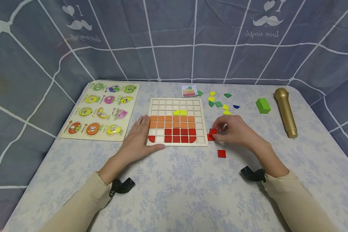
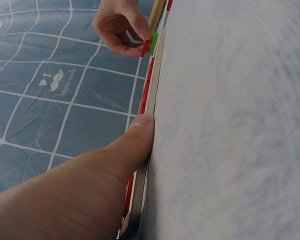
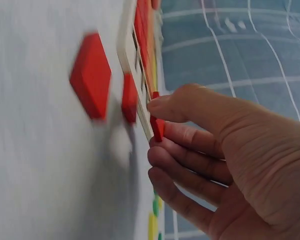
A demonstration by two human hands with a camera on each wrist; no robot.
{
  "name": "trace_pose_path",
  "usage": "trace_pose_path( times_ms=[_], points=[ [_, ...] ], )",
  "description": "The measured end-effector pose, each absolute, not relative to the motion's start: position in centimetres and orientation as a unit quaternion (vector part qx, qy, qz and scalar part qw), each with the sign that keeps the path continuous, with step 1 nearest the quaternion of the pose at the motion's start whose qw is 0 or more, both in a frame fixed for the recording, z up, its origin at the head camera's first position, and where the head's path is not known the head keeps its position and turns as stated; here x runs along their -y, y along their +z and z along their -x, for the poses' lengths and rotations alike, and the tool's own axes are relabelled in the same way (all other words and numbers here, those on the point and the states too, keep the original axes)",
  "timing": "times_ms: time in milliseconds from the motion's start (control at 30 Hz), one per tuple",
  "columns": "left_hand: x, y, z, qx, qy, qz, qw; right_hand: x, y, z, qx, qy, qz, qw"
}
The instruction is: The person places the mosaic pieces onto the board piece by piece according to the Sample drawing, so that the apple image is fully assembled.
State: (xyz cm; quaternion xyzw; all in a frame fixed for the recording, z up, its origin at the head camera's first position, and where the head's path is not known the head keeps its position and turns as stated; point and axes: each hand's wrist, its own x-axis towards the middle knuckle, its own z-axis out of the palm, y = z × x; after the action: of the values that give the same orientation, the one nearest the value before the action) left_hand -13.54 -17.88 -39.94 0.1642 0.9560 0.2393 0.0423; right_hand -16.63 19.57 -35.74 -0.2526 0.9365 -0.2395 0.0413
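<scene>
A square wooden grid board [image 1: 159,106] lies mid-table, with orange, red and yellow tiles in its cells. My left hand [image 1: 135,138] rests along the board's left edge, its thumb at the near edge. Just off the board's right side, my right hand [image 1: 236,130] pinches a red square tile [image 3: 157,120] between thumb and fingers. A second red tile [image 1: 210,137] lies beside the board below that hand. Closer to me is another red tile [image 1: 221,153] on the table.
Small green and yellow pieces [image 1: 211,99] and a blue piece [image 1: 236,106] lie beyond my right hand, near a picture card [image 1: 189,91]. A green block [image 1: 263,106] and gold microphone [image 1: 286,112] are at right. At left lies a fruit puzzle board [image 1: 85,130].
</scene>
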Motion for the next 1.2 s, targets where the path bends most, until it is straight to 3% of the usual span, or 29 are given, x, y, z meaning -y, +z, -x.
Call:
trace_pose_path(
  times_ms=[233, 667, 1200],
  points=[
    [17.7, -39.9, 13.6, -0.956, 0.241, -0.163, 0.042, -14.5, -35.6, 16.3, -0.917, -0.257, 0.300, 0.051],
    [17.9, -40.0, 13.6, -0.957, 0.237, -0.162, 0.046, -4.7, -35.3, 16.1, -0.904, -0.228, 0.362, 0.015],
    [18.1, -39.9, 13.5, -0.955, 0.236, -0.174, 0.036, -2.3, -36.1, 15.9, -0.907, -0.215, 0.362, 0.020]
  ],
)
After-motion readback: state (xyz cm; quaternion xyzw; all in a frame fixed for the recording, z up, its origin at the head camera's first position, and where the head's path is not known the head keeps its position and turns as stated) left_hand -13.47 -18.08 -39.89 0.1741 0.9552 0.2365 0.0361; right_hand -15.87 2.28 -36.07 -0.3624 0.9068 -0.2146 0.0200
